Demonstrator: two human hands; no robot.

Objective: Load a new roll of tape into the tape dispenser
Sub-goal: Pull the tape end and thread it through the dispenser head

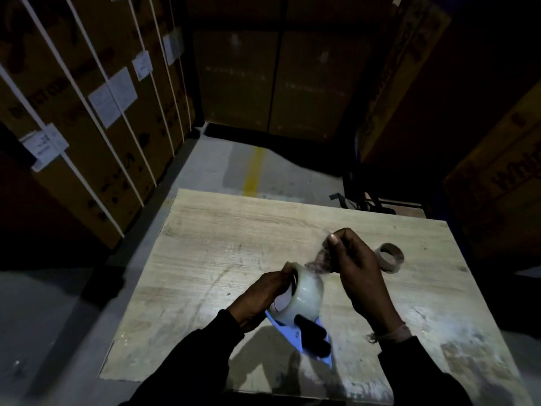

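Note:
A full roll of clear tape (304,297) sits on the blue tape dispenser (292,332), whose black handle (313,335) points toward me, above the wooden table (219,244). My left hand (260,297) grips the roll's left side. My right hand (357,268) pinches the loose tape end (320,259) and holds it up and away from the roll.
An empty cardboard tape core (389,257) lies on the table to the right of my right hand. Tall strapped cardboard boxes (87,112) stand on the left, more boxes at the back and right. A dark object (366,194) lies on the floor behind the table.

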